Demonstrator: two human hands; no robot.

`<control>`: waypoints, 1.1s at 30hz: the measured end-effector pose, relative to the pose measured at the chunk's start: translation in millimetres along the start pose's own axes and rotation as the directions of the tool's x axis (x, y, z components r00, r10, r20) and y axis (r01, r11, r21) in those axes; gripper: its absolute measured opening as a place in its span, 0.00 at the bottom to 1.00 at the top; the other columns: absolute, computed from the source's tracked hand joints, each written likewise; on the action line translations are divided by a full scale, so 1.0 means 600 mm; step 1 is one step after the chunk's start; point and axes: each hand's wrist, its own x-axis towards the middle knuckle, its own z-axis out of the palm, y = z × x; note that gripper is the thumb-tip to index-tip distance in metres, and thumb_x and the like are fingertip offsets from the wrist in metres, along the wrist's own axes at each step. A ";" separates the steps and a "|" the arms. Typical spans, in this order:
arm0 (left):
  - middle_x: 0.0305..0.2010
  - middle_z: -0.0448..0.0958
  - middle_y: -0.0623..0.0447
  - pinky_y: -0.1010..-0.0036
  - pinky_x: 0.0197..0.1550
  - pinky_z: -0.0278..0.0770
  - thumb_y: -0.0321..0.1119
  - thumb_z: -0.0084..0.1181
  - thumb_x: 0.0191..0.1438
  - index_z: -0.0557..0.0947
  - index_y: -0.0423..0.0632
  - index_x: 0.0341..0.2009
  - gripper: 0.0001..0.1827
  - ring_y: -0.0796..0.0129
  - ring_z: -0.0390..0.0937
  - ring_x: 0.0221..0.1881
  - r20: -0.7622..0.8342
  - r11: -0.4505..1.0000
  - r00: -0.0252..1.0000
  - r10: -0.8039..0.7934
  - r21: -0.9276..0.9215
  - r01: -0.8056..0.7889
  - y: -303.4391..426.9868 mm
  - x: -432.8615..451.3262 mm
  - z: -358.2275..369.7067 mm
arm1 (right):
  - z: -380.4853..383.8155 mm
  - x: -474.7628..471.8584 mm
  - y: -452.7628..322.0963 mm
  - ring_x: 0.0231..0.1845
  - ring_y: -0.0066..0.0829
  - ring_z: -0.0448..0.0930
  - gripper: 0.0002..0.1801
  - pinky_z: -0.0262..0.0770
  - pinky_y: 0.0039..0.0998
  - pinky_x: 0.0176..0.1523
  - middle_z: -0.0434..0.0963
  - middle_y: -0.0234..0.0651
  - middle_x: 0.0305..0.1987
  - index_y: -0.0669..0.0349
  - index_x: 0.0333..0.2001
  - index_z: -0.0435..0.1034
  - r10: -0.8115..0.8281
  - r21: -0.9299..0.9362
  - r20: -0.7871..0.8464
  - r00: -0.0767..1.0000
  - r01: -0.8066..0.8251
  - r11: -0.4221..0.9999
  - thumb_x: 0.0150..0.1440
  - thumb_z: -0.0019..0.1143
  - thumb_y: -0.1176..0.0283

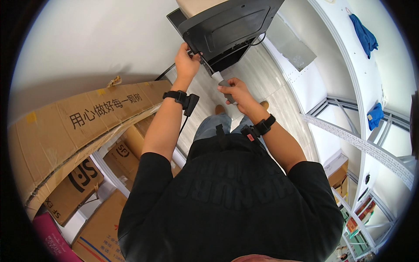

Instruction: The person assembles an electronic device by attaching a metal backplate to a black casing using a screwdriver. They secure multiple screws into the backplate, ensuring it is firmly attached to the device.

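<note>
My right hand [237, 93] grips the grey and white handle of a screwdriver [222, 83]. Its thin metal shaft runs up and left to the lower corner of a black panel [234, 29], which has rounded corners and a recessed outline. At that corner, my left hand [188, 64] has its thumb and fingers bent close around the screwdriver's far end. The tip and whatever the left fingers pinch are hidden. A beige block-like part [199, 6] sits behind the panel's top edge.
Below the panel stands a dark cabinet-like body [230, 57], with a black cable [262, 40] looping at its right. A long cardboard box [88, 111] lies at left above shelved cartons [122, 160]. White metal shelving [356, 131] with blue cloths [363, 36] stands at right.
</note>
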 end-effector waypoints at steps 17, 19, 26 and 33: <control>0.32 0.80 0.50 0.72 0.32 0.76 0.17 0.56 0.44 0.73 0.42 0.38 0.14 0.66 0.80 0.27 0.035 1.000 0.999 -0.003 0.019 0.002 -0.002 0.001 -0.001 | 0.019 -0.005 0.012 0.20 0.22 0.70 0.20 0.67 0.24 0.25 0.72 0.34 0.22 0.65 0.36 0.68 0.003 -0.073 -0.045 0.999 -0.007 0.997 0.54 0.59 0.57; 0.32 0.80 0.50 0.72 0.32 0.76 0.17 0.56 0.44 0.73 0.42 0.38 0.14 0.66 0.80 0.26 0.029 1.000 1.000 0.002 0.005 -0.002 -0.004 0.000 0.000 | 0.011 0.004 0.021 0.21 0.23 0.71 0.20 0.66 0.23 0.23 0.72 0.33 0.22 0.66 0.35 0.69 -0.003 -0.042 -0.054 0.999 0.001 0.999 0.54 0.60 0.57; 0.32 0.80 0.50 0.73 0.31 0.75 0.18 0.56 0.45 0.74 0.42 0.38 0.14 0.67 0.79 0.26 0.034 1.000 0.999 0.018 -0.013 -0.017 -0.009 -0.001 -0.002 | 0.010 -0.012 -0.006 0.21 0.23 0.70 0.21 0.66 0.23 0.23 0.72 0.32 0.24 0.66 0.34 0.70 0.107 0.166 0.132 0.985 -0.129 0.978 0.53 0.61 0.57; 0.34 0.80 0.49 0.72 0.31 0.74 0.19 0.57 0.45 0.74 0.42 0.42 0.17 0.66 0.78 0.24 0.030 0.997 0.997 0.071 -0.027 -0.070 -0.011 -0.004 -0.002 | 0.014 0.003 0.011 0.19 0.25 0.72 0.19 0.68 0.26 0.21 0.73 0.34 0.23 0.66 0.32 0.70 -0.017 0.020 -0.051 0.999 0.018 1.000 0.55 0.59 0.59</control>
